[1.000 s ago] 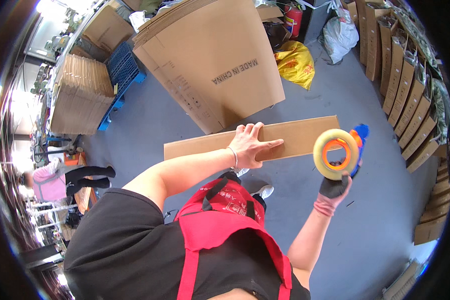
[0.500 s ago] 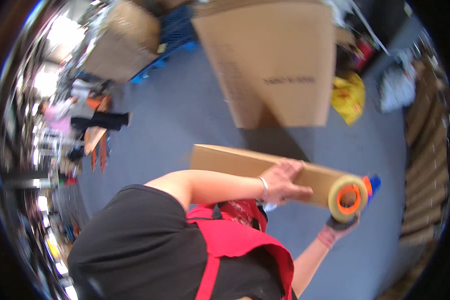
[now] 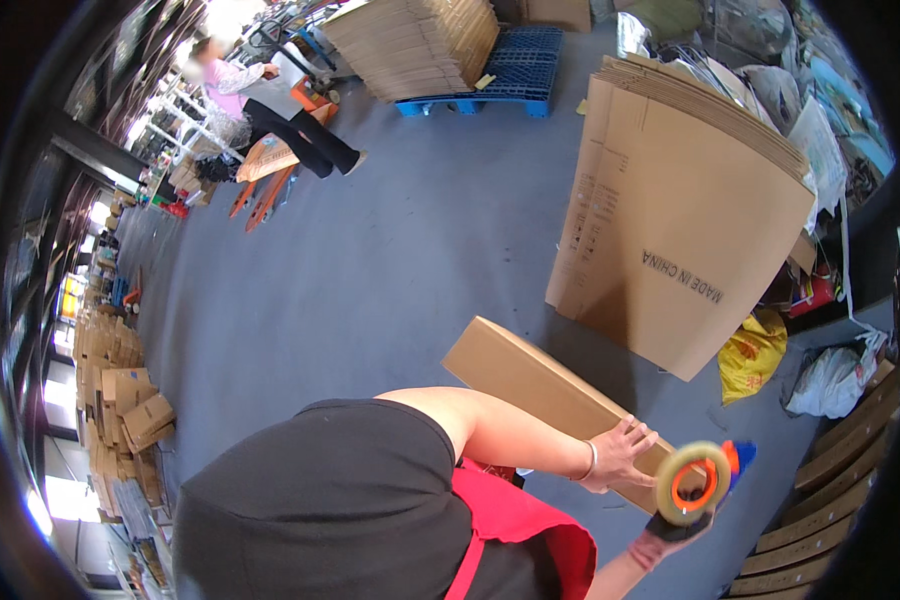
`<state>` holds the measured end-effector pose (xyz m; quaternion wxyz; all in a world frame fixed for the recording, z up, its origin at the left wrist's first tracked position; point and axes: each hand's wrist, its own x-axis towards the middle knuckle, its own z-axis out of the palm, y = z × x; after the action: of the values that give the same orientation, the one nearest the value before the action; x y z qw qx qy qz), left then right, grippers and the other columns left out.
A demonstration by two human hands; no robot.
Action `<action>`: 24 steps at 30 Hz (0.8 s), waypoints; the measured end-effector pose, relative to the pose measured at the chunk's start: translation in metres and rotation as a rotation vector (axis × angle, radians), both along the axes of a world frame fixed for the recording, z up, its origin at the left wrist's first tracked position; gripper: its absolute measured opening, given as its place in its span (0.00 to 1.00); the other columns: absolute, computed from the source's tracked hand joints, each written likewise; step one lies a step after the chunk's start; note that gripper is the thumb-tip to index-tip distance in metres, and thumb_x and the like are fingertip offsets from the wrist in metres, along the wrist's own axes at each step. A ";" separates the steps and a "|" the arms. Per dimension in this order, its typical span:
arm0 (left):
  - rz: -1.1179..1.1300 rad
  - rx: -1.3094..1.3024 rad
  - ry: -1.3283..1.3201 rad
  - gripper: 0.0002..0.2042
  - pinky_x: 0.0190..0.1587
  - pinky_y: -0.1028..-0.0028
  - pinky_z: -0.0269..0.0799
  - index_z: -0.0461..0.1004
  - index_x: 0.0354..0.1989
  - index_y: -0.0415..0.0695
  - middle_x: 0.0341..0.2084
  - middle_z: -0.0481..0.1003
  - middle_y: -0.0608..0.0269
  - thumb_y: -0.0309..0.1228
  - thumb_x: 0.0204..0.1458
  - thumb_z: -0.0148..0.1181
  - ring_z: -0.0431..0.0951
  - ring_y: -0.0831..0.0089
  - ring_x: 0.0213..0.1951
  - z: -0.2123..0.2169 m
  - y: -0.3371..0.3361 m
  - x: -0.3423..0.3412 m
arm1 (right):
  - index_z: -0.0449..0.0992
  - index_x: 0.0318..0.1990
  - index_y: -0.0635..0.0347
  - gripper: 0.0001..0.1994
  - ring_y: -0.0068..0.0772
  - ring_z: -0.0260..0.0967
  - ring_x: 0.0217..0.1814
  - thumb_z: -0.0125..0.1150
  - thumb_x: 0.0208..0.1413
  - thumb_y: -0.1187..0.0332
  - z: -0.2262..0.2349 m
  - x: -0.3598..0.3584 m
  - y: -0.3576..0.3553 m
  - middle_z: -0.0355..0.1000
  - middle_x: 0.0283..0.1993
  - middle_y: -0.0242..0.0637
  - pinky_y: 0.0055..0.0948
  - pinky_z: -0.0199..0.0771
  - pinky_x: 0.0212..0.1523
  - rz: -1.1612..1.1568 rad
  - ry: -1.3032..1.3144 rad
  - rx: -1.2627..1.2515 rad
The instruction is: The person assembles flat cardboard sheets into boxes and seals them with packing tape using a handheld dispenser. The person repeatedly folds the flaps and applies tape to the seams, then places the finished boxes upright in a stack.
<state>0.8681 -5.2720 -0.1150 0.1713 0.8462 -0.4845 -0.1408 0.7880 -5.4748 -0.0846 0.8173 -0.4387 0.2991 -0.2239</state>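
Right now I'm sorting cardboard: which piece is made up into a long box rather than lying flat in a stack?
The long narrow brown cardboard box under the left hand; the tall leaning sheets and the pallet stack are flat.

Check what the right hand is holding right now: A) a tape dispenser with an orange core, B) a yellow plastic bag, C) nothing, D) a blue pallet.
A: the right hand grips a tape dispenser with an orange core, beside the long cardboard box that the left hand rests on.
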 end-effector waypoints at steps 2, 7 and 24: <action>0.012 0.011 -0.002 0.43 0.67 0.35 0.55 0.66 0.72 0.78 0.70 0.60 0.35 0.45 0.41 0.73 0.59 0.38 0.70 0.007 0.002 0.000 | 0.74 0.60 0.65 0.21 0.33 0.74 0.60 0.55 0.71 0.57 0.004 0.052 0.017 0.75 0.57 0.38 0.37 0.76 0.63 0.171 0.024 0.186; -0.003 0.156 -0.049 0.42 0.70 0.34 0.50 0.69 0.72 0.51 0.68 0.63 0.37 0.48 0.44 0.69 0.59 0.39 0.71 -0.013 -0.022 -0.003 | 0.74 0.64 0.56 0.23 0.34 0.74 0.63 0.63 0.66 0.56 -0.025 0.200 0.089 0.77 0.62 0.33 0.39 0.74 0.66 0.526 -0.137 0.424; 0.026 -0.029 0.091 0.32 0.70 0.39 0.49 0.74 0.65 0.64 0.71 0.64 0.52 0.50 0.48 0.68 0.59 0.42 0.72 0.029 -0.010 0.043 | 0.77 0.56 0.55 0.20 0.31 0.74 0.58 0.59 0.67 0.50 -0.038 0.189 0.058 0.78 0.56 0.31 0.37 0.73 0.63 0.354 -0.129 0.313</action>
<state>0.9111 -5.2815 -0.0858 0.2074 0.8425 -0.4672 -0.1698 0.9773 -5.4172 -0.1225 0.9192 -0.3370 0.1960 -0.0553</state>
